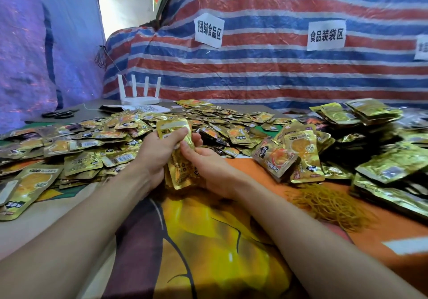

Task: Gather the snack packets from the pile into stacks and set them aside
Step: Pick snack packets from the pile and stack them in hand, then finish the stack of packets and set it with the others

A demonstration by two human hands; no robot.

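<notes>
At frame centre, both hands are on one stack [183, 169] of gold snack packets. My left hand [155, 152] grips its upper part, thumb across the front. My right hand [210, 171] cups it from lower right, thumb pressed on the face. Both sets of fingers [177, 133] are curled round the stack, nothing let go. It's tilted, just over the bench [259, 171], at the near edge of the loose pile [104, 141] filling mid-left and centre. Finished stacks [382, 169] sit at right, well apart from my hands, with rubber bands [331, 203] heaped just below them.

Risk, my guess: the foil looks slick and the packet edges uneven at the bottom, so easing either grip could fan the stack out and spill it into the pile. Carrying it right, I could knock the leaning packets [278, 157] in between.

Hard to tell: the packet count in the stack, and whether its lower end touches the bench. My fingers behind it are hidden. The right-edge stacks are blurred and cut off, and the packet print is unreadable.
</notes>
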